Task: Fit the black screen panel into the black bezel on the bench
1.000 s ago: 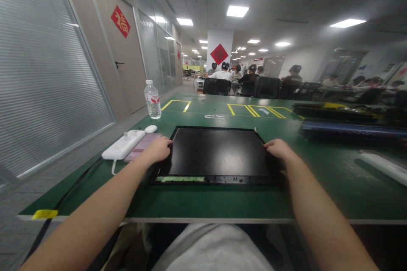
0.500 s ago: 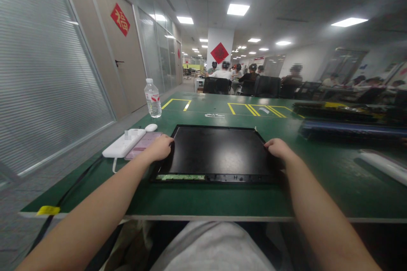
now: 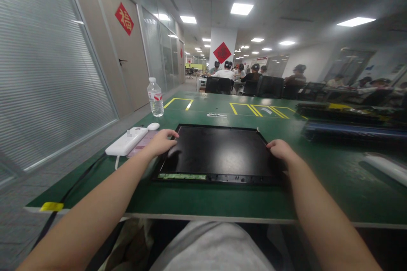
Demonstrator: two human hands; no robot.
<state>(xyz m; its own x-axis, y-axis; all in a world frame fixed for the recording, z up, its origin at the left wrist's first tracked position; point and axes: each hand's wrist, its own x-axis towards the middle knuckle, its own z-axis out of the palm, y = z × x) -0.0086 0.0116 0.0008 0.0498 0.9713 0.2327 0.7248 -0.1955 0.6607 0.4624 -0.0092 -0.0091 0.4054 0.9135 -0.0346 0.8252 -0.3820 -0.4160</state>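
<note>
A black display panel (image 3: 219,150) lies flat on the green table before me, with a green circuit strip (image 3: 182,176) along its near edge. At the panel's left edge is my left hand (image 3: 163,142), thumb and fingers apart, its fingertips just over the frame; whether they touch it is hard to tell. My right hand (image 3: 280,149) pinches the panel's right edge between thumb and curled fingers.
Left of the panel are a white power strip (image 3: 126,141), a pink-screened phone (image 3: 143,144), a small white case (image 3: 153,126) and a water bottle (image 3: 155,98). Dark, plastic-wrapped parts (image 3: 346,131) and a white bar (image 3: 386,167) lie at right. Several people sit beyond.
My left hand has loosened from the panel's left edge; its fingers have opened and moved inward over the frame. My right hand keeps its hold. The view has shifted slightly.
</note>
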